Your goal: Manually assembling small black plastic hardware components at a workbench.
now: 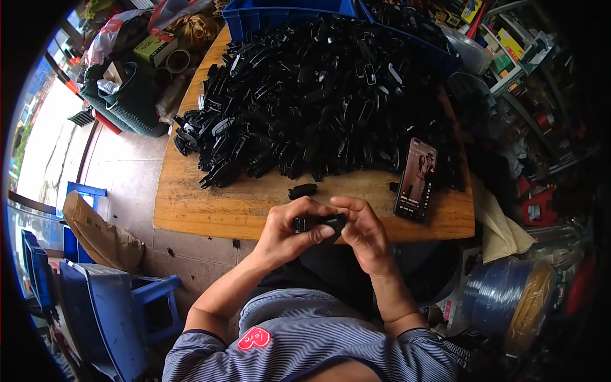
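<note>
Above the near edge of the wooden table [191,207], my left hand [283,232] is closed round a small black plastic part [334,224], its thumb pressed along the near side. My right hand [369,239] is at the part's right end, with its index finger stretched toward the left and its thumb apart from it. Whether its fingertips touch the part is hard to make out. Just beyond my hands, a single black plastic piece [303,190] lies on the wood. Farther back, a large heap of similar black pieces [305,108] covers much of the table.
A lit phone [417,181] lies at the table's right. Blue bins [293,11] stand behind the heap. Blue stools [156,305] and a brown sack [102,232] are on the left floor. A spool of clear line [493,296] and cluttered shelves [522,63] are on the right.
</note>
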### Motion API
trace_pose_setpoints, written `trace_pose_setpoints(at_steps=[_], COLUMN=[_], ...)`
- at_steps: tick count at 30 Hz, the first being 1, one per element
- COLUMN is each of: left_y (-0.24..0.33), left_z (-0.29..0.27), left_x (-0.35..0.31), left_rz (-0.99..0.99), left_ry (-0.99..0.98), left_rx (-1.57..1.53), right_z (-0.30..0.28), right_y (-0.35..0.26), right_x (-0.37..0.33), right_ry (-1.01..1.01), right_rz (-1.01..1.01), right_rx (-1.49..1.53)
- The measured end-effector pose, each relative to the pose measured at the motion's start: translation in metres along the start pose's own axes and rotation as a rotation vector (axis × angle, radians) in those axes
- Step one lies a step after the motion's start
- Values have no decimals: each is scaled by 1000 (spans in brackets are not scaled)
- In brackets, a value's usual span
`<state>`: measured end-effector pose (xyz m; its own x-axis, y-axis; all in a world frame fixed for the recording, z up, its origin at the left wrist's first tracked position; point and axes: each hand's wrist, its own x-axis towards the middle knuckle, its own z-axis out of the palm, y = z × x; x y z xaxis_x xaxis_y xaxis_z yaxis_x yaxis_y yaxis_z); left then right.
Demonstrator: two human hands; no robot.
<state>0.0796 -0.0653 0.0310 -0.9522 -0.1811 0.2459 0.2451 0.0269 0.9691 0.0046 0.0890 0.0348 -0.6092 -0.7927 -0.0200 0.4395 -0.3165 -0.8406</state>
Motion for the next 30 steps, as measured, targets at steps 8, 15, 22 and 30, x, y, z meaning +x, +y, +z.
trace_pose_setpoints(at_steps=[8, 15, 22, 30], left_y=[-1, 2, -7, -9], left_z=[7, -37, -23, -15], left_x=[-24, 14, 18, 16], left_rz=[-348, -127, -129, 52], left_ry=[32, 266, 103, 43], left_rx=[-79, -425, 663, 902], right_z=[-15, -38, -42, -46], right_y=[0, -23, -16, -21], right_x=[7, 59, 55, 31], right_ry=[13, 300, 325, 456], right_rz=[-420, -601, -702, -707], right_rx=[-806, -1795, -1623, -1461])
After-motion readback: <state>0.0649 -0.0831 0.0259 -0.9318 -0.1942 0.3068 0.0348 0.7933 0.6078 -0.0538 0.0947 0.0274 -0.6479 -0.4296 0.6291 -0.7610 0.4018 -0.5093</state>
